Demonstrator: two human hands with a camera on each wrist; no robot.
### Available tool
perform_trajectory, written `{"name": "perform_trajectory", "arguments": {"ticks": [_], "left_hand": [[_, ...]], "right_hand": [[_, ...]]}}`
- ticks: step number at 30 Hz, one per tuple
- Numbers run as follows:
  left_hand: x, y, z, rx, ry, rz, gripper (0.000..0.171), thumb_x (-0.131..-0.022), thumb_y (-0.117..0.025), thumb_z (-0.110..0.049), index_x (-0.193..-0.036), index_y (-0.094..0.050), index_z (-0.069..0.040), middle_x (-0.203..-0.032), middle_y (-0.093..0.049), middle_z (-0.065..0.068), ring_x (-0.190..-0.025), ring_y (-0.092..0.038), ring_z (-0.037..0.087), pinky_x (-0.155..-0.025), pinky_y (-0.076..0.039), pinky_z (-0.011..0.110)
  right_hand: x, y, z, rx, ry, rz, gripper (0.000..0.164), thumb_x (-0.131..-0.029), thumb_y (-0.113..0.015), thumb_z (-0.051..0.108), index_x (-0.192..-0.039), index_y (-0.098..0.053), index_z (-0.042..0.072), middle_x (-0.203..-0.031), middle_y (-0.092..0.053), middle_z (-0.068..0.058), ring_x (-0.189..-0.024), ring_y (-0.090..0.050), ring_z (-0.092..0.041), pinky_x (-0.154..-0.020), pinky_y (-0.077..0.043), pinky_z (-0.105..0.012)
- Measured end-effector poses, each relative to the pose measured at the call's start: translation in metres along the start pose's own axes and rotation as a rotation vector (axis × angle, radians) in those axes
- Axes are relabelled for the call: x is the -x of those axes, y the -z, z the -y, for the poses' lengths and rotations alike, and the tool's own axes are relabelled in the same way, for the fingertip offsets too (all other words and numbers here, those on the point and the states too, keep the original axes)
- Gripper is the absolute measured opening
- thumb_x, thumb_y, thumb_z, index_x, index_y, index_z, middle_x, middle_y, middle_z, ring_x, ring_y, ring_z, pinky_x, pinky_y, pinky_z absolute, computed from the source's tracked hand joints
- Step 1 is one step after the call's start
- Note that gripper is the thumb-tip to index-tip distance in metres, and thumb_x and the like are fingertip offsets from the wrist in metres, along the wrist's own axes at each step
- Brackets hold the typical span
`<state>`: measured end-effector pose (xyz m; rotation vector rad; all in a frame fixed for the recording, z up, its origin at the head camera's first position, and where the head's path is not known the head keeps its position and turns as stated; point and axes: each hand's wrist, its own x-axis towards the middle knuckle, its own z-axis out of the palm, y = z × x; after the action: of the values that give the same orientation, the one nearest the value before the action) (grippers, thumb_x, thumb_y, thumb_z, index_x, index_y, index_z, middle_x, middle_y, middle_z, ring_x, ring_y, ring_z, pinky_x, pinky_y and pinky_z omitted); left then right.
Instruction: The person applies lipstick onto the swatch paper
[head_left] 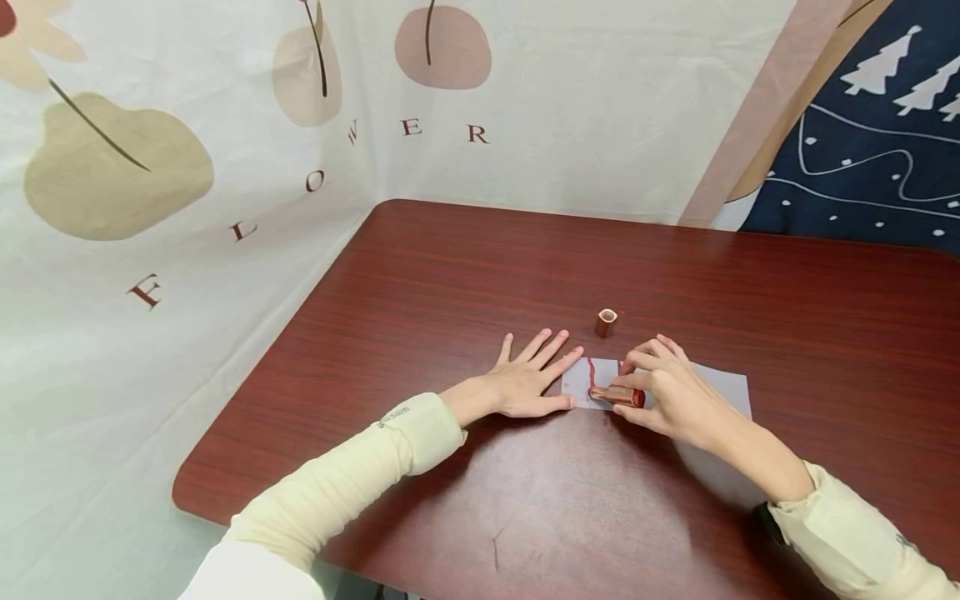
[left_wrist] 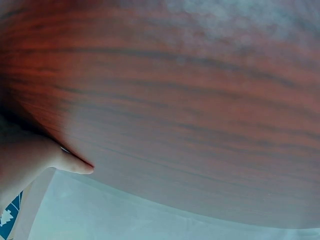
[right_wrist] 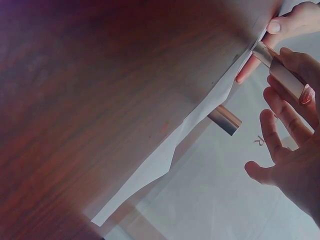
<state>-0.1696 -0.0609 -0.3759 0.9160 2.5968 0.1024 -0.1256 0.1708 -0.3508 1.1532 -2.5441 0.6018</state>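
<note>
My right hand point(head_left: 678, 400) pinches a copper-coloured lipstick tube point(head_left: 621, 396) between thumb and fingers. The tube lies nearly flat over a white sheet of paper point(head_left: 726, 387), its narrow end at the foot of a wavy red line point(head_left: 592, 373). A second red mark shows partly beside the right fingers. Spread out flat, my left hand point(head_left: 525, 387) rests on the table with its thumb and little finger at the paper's left edge. Beyond the paper stands the lipstick cap point(head_left: 606, 323), upright with its hollow end up. The right wrist view shows the lipstick point(right_wrist: 286, 77) tilted down toward the paper.
The dark red wooden table point(head_left: 450, 275) extends around both hands. A white cloth point(head_left: 600, 125) with flower prints and letters hangs behind and to the left. Dark blue cloth point(head_left: 847, 183) with white trees hangs at the back right.
</note>
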Motion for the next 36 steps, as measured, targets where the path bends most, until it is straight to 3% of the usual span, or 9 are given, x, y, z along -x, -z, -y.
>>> {"name": "perform_trajectory", "arguments": {"ticks": [36], "left_hand": [[-0.0006,0.0004,0.0006,0.002,-0.005,0.003,0.072,-0.091,-0.029,-0.065,-0.149,0.003,-0.035,-0.154,0.013,-0.008,-0.138,0.016,0.014,-0.104,0.006,0.058]], "right_hand": [[0.0027,-0.0005,0.0019,-0.006,0.015,-0.014,0.020,-0.062,-0.084,0.012,-0.077,-0.073,0.007,-0.085,-0.057,-0.003,-0.090,-0.048,-0.024,-0.092,-0.027,-0.062]]}}
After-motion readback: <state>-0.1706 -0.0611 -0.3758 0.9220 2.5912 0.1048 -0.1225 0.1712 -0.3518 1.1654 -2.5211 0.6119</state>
